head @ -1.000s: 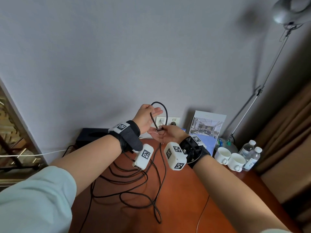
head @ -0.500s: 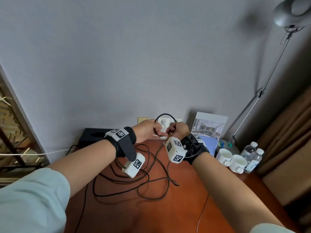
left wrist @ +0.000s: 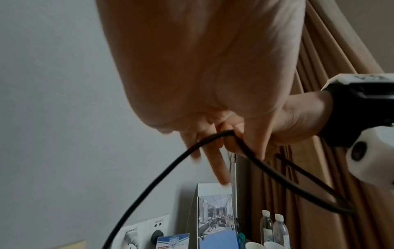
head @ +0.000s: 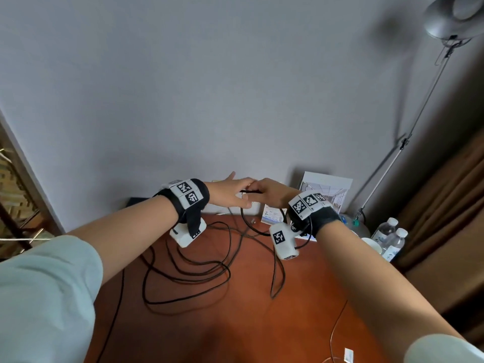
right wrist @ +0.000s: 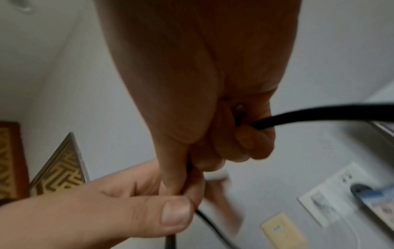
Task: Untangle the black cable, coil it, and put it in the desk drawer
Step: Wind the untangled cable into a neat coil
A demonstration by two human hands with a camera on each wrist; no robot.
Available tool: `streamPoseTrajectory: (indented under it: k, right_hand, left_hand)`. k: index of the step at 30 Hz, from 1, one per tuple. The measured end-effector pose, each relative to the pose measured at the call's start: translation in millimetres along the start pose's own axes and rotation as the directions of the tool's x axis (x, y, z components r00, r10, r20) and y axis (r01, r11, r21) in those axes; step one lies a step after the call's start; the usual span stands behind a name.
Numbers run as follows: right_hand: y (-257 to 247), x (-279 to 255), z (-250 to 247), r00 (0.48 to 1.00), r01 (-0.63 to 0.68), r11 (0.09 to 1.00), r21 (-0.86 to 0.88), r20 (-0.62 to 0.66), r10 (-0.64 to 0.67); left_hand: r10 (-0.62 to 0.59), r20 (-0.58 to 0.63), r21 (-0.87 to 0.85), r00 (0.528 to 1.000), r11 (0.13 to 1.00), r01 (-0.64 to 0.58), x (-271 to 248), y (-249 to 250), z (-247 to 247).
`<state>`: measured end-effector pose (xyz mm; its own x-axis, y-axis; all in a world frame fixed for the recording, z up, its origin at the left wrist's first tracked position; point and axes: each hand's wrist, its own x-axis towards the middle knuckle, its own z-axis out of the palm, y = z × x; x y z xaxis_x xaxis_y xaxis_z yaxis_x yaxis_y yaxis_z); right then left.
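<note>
Black box (head: 136, 201) far left by wall. Black cable (head: 183, 268) sprawls in loops on desk (head: 235, 323). Left hand (head: 230, 191) pinches it; right hand (head: 269, 192) fisted round it, touching. Leaflet stand (head: 327, 189), two cups (head: 372, 244), two bottles (head: 392, 239) right.

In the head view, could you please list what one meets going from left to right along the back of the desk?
Black box → left hand → right hand → picture card → water bottles → brown curtain.
</note>
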<state>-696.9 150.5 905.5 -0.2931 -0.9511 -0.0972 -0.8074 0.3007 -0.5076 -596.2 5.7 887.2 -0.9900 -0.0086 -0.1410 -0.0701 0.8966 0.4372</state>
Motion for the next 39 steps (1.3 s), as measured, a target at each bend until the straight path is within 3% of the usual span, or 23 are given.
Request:
streamPoseTrajectory:
  k: [3, 6, 9, 11, 13, 17, 21, 26, 27, 29, 31, 32, 35, 37, 39]
  right_hand:
    - [2.0, 1.2, -6.2, 0.998, -0.038, 0.967, -0.252, -0.057, 0.024]
    - [7.0, 5.8, -1.8, 0.978, -0.106, 0.932, -0.348, -0.203, 0.036]
    - [10.9, 11.7, 1.2, 0.887, -0.194, 0.928, -0.318, -0.460, 0.027]
    - [14.6, 13.3, -2.0, 0.806, -0.225, 0.936, -0.271, -0.592, 0.022]
    - [16.9, 12.5, -6.9, 0.751, -0.202, 0.961, -0.187, -0.660, 0.029]
    - [19.1, 19.3, -3.7, 0.708, -0.071, 0.993, 0.096, -0.696, 0.118]
    - [22.0, 32.3, 6.2, 0.599, -0.005, 0.966, 0.257, -0.773, 0.209]
    - [21.9, 41.5, 11.1, 0.558, 0.056, 0.933, 0.356, -0.786, 0.267]
    - [22.2, 44.3, 13.5, 0.554, 0.067, 0.904, 0.423, -0.769, 0.319]
    - [22.4, 48.9, 20.1, 0.583, 0.132, 0.790, 0.599, -0.691, 0.427]
    - [23.0, 49.0, 22.0, 0.674, 0.203, 0.664, 0.720, -0.594, 0.439]
    - [22.9, 47.0, 20.0, 0.726, 0.193, 0.642, 0.742, -0.549, 0.415]
    - [24.9, 42.1, 7.8, 0.849, 0.091, 0.693, 0.715, -0.419, 0.322]
    - [24.4, 45.5, -0.8, 0.896, 0.026, 0.763, 0.646, -0.353, 0.269]
    - [19.0, 50.2, -5.0, 0.927, -0.056, 0.816, 0.576, -0.274, 0.257]
  left_hand:
    - [-0.058, -0.020, 0.019, 0.998, 0.998, 0.058, 4.5, 1.6, 3.3]
    - [-0.067, -0.132, -0.028, 0.989, 0.998, 0.064, 5.1, 10.7, 4.2]
    - [-0.173, -0.294, -0.164, 0.940, 0.978, 0.129, 9.5, 9.6, 4.7]
    - [-0.254, -0.332, -0.336, 0.908, 0.932, 0.138, 11.7, 1.4, 7.1]
    - [-0.295, -0.298, -0.548, 0.908, 0.832, 0.090, 10.5, -3.4, 13.1]
    - [-0.252, -0.195, -0.887, 0.948, 0.457, -0.061, 10.6, 2.3, 21.5]
    - [-0.199, -0.227, -0.957, 0.953, 0.227, -0.180, 17.0, 1.9, 19.9]
    - [-0.235, -0.293, -0.955, 0.927, 0.033, -0.294, 22.2, 4.8, 17.4]
    - [-0.262, -0.305, -0.951, 0.916, 0.038, -0.306, 23.5, 6.7, 15.4]
    - [-0.324, -0.349, -0.936, 0.879, 0.170, -0.309, 26.8, 9.0, 11.3]
    - [-0.365, -0.401, -0.902, 0.840, 0.320, -0.291, 29.6, 6.2, 5.7]
    - [-0.378, -0.416, -0.884, 0.827, 0.380, -0.271, 30.4, 3.0, 2.5]
    - [-0.348, -0.447, -0.763, 0.824, 0.629, -0.148, 31.2, -12.6, -4.8]
    - [-0.254, -0.442, -0.582, 0.860, 0.811, -0.060, 30.0, -18.2, -7.6]
    - [-0.161, -0.411, -0.406, 0.897, 0.914, -0.023, 27.4, -14.9, -9.4]
